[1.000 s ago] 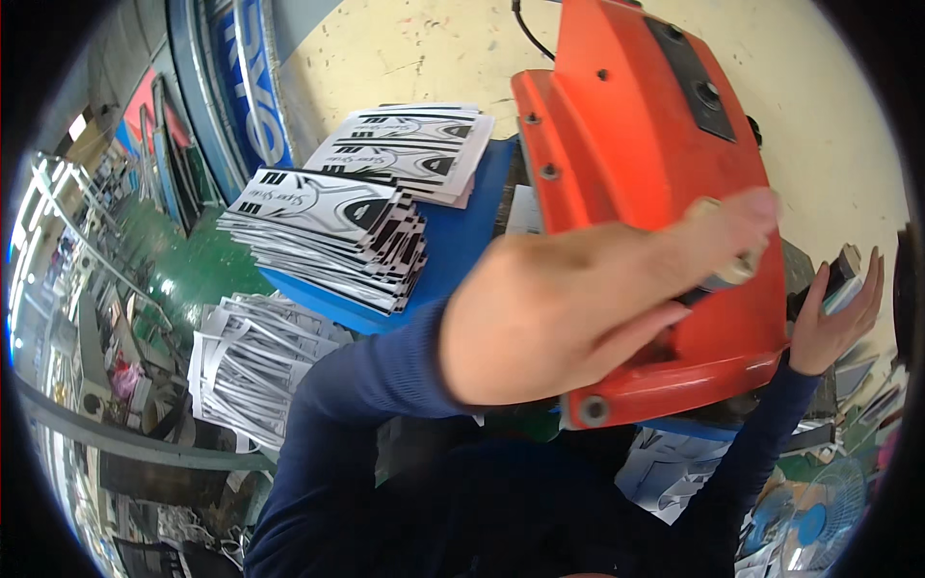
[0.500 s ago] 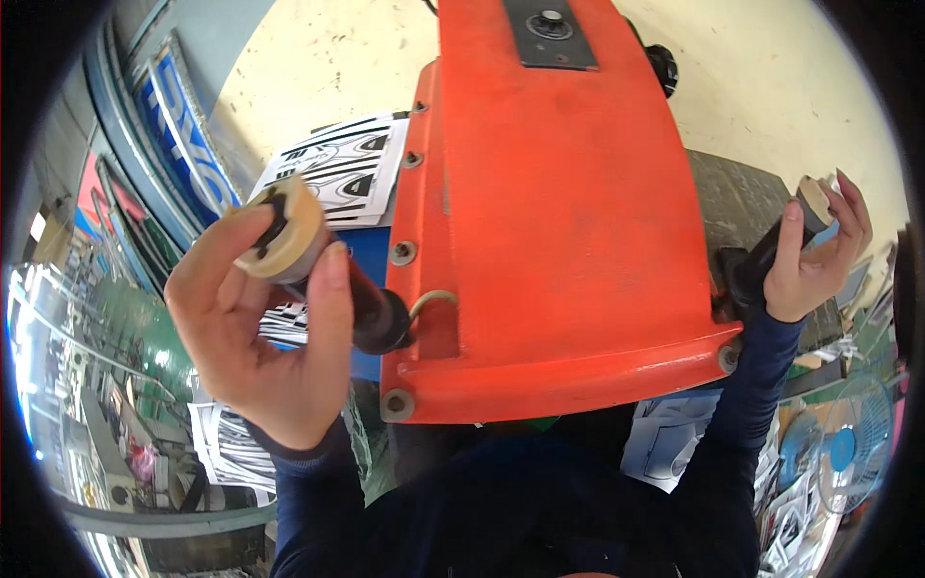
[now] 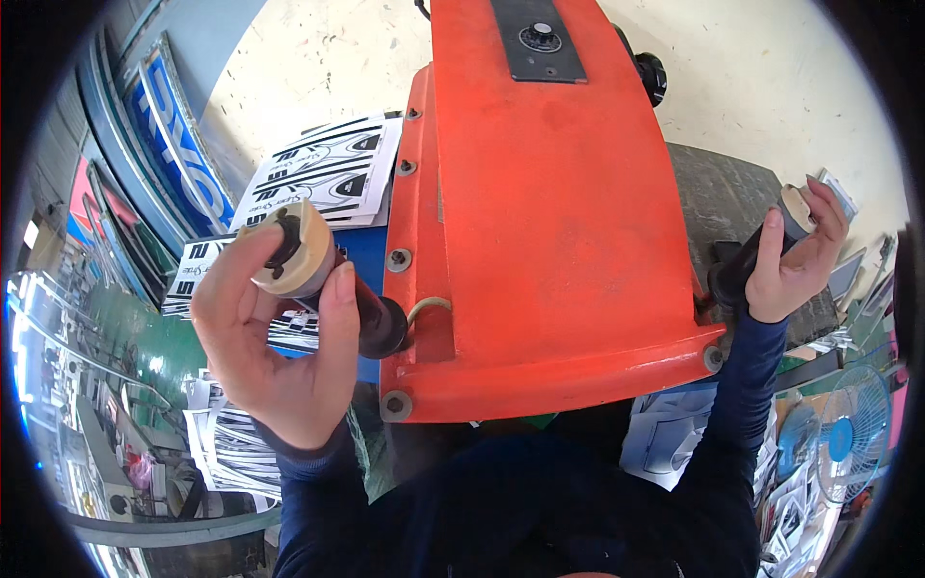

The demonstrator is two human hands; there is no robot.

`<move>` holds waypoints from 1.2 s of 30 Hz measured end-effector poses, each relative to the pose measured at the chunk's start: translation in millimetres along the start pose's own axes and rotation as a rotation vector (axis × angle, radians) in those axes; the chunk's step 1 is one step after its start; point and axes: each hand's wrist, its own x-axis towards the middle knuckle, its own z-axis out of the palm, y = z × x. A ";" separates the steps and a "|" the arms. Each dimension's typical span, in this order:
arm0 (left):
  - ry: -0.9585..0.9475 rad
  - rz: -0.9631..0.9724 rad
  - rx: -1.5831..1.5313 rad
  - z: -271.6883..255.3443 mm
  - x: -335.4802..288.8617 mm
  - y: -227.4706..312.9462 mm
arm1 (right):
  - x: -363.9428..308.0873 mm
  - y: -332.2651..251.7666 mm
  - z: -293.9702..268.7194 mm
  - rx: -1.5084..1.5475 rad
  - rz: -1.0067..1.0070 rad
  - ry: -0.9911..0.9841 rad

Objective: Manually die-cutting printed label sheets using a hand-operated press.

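Observation:
A large red machine housing [image 3: 568,222] stands in front of me, with a dark handle on either side. My left hand [image 3: 275,366] is closed round the left handle [image 3: 371,313]. One finger of it rests on the black button [image 3: 284,241] in the handle's cream end cap, and the thumb lies along the handle's side. On the other side, my right hand [image 3: 795,265] is wrapped round the right handle [image 3: 734,275], near its cream cap [image 3: 795,210]. The button on that cap, if there is one, is hidden.
A black plate with a dial [image 3: 540,38] sits atop the housing. Printed sheets [image 3: 323,178] lie to its left, and a dark work surface [image 3: 708,169] shows at right. Paper piles [image 3: 231,443] lie lower left; a blue fan [image 3: 843,438] stands lower right.
The view has shifted a little, so the machine's far end and my right hand appear farther left. Both hands keep their hold on the handles.

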 end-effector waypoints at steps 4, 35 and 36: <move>0.107 0.053 -0.163 6.7 -4.7 -8.9 | 4.3 5.0 -1.0 0.052 0.029 -0.045; -0.965 -0.154 0.069 30.7 -73.8 -89.4 | 6.0 16.7 -42.2 0.907 0.858 -0.266; -0.958 -0.159 0.059 30.7 -73.8 -89.4 | 9.1 32.0 -39.4 0.912 0.862 -0.243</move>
